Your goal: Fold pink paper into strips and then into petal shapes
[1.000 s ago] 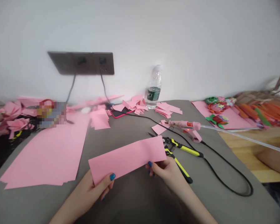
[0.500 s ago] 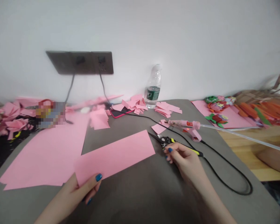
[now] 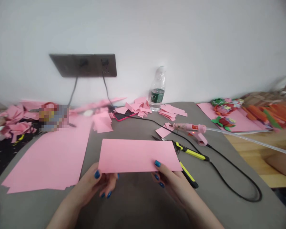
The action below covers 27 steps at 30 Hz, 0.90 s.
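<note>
A rectangular strip of pink paper [image 3: 133,155] is stretched level between my hands above the grey table. My left hand [image 3: 98,181] pinches its lower left corner, the thumb against the edge and the other fingers curled underneath. With the thumb on top and fingers below, my right hand [image 3: 168,179] grips the strip near its lower right edge. Spring-loaded shears [image 3: 192,152] with yellow-and-black handles lie on the table, partly covered by the strip and right hand. Behind them rests a pink hot glue gun [image 3: 193,128] with a long clear glue stick in its back.
Large pink sheets [image 3: 54,152] lie at the left. Pink scraps [image 3: 139,106] surround a phone [image 3: 124,115] and a water bottle [image 3: 157,92] along the wall. The glue gun's black cord [image 3: 238,178] loops at right. Paper flowers [image 3: 225,114] sit back right, near another person's arm [image 3: 280,162].
My right hand has let go of the shears, moved left and taken hold of the strip's right end. The strip has turned from slanted to level, and the shears now lie on the table.
</note>
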Each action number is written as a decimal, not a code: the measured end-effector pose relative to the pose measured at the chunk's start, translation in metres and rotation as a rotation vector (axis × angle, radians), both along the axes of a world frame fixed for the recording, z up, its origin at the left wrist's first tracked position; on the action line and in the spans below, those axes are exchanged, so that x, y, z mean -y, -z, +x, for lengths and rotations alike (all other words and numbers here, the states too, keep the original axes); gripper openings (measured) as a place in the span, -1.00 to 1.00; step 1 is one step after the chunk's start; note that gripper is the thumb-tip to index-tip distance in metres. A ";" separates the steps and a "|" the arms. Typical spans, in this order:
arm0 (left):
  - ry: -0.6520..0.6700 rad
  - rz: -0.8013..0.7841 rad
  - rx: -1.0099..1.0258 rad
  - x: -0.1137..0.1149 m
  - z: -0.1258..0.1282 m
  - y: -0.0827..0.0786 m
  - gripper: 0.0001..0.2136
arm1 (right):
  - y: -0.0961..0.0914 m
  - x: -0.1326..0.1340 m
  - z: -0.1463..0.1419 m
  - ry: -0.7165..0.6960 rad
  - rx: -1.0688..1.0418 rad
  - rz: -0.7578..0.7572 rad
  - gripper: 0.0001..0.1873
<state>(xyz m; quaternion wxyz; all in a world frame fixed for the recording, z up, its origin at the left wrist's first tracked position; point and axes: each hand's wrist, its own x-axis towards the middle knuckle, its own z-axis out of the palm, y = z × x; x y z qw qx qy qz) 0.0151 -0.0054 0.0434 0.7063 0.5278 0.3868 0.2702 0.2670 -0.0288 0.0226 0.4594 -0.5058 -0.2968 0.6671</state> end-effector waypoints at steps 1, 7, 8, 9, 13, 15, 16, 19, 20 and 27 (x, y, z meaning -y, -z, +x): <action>0.000 0.014 0.023 0.001 0.004 0.002 -0.35 | 0.000 0.000 -0.003 0.017 -0.019 0.009 -0.45; 0.019 0.018 -0.252 0.009 0.042 -0.003 -0.56 | -0.014 -0.002 -0.018 -0.173 0.131 0.096 -0.36; 0.042 0.012 -0.256 0.010 0.046 -0.004 -0.55 | -0.016 -0.002 -0.018 -0.208 0.159 0.125 -0.35; 0.068 0.003 -0.257 0.010 0.048 -0.006 -0.54 | -0.018 -0.002 -0.018 -0.240 0.187 0.145 -0.33; 0.172 -0.029 -0.258 0.012 0.041 -0.008 -0.52 | -0.019 0.001 -0.008 -0.337 0.313 0.153 -0.33; 0.228 -0.049 -0.260 0.013 0.033 -0.009 -0.53 | -0.017 0.004 0.000 -0.358 0.344 0.153 -0.37; 0.247 -0.063 -0.251 0.014 0.029 -0.010 -0.52 | -0.017 0.006 0.004 -0.353 0.359 0.148 -0.40; 0.225 -0.113 -0.202 0.019 0.017 -0.011 -0.52 | -0.019 0.010 0.017 -0.330 0.416 0.101 -0.48; 0.205 -0.124 -0.187 0.022 0.014 -0.011 -0.51 | -0.020 0.011 0.021 -0.338 0.424 0.093 -0.51; 0.208 -0.130 -0.133 0.025 -0.027 0.010 -0.45 | -0.026 0.011 0.053 -0.407 0.475 -0.013 -0.38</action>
